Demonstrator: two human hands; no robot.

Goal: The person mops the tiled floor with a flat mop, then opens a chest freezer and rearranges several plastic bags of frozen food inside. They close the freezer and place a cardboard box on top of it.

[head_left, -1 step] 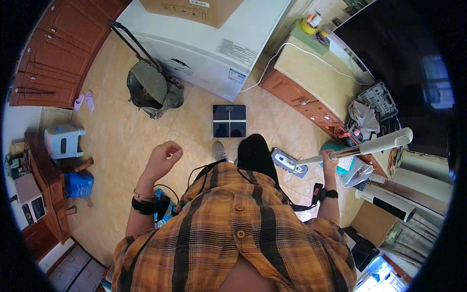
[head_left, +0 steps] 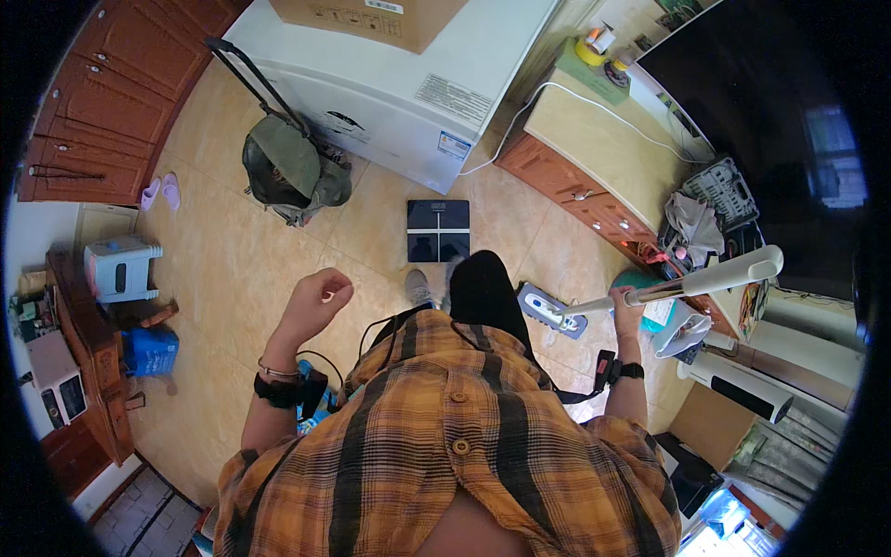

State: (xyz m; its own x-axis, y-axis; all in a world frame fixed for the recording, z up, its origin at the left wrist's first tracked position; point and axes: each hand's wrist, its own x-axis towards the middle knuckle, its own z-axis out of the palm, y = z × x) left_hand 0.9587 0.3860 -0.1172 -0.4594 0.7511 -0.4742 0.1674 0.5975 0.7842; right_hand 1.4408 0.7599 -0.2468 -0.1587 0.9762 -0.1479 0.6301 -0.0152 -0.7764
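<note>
Clearly, the right hand [head_left: 627, 316] reached forward at right, wrapped around the white mop handle [head_left: 715, 277], its flat mop head [head_left: 544, 307] on the floor [head_left: 223, 269] just left, while the left hand [head_left: 318, 304], raised at left, curled half open, empty.
</note>
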